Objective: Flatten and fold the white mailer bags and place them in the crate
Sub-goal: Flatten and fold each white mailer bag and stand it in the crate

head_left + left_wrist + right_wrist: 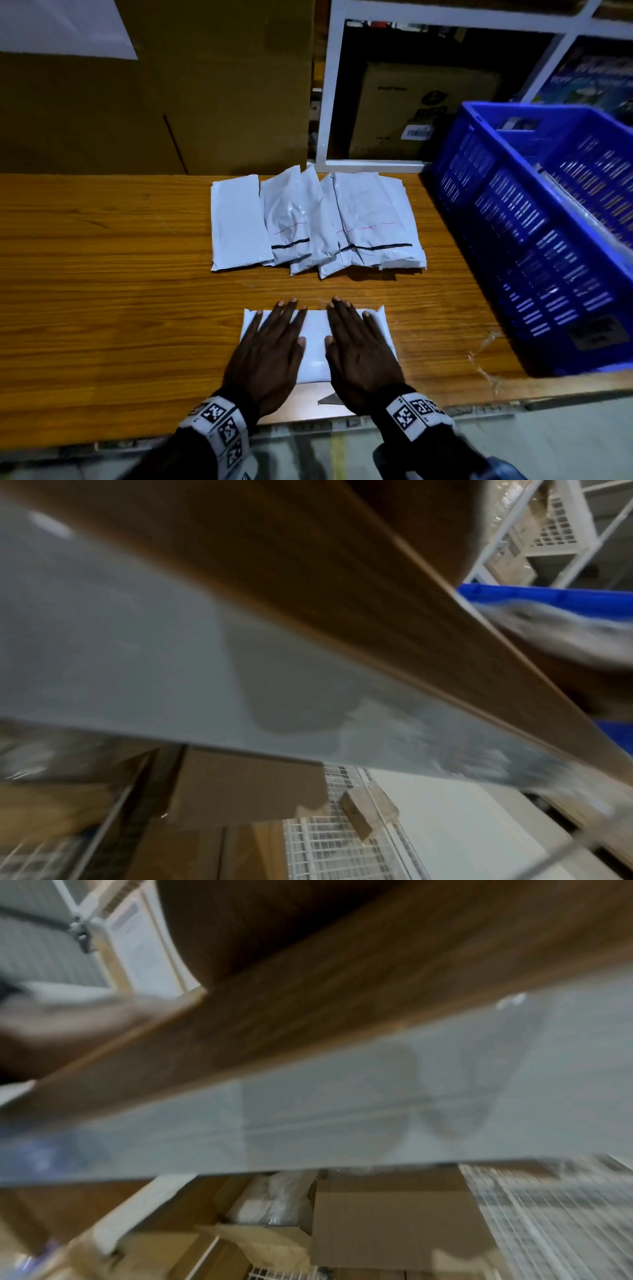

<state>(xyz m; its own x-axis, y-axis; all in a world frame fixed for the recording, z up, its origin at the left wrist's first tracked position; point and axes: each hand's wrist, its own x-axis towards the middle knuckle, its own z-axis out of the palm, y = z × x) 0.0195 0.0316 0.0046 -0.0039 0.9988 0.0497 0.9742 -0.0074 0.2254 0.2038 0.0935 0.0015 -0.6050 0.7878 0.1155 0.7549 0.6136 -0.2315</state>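
Worktop [102, 274] of wood grain carries everything. Blue crate [534, 246] stands at its right end; whether any bags already lie inside I cannot tell. A row of folded white mailer bags [315, 222] waits mid-table, not yet crated. Nearest the edge, one mailer bag [315, 346] lies flat under the left hand [270, 356] and right hand [359, 356], both pressing with straight fingers, gripping nothing. Most of the crating seems left.

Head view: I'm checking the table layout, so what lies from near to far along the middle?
Hands, left and right, pressing flat on a mailer → bare table → row of mailers → shelf frame.
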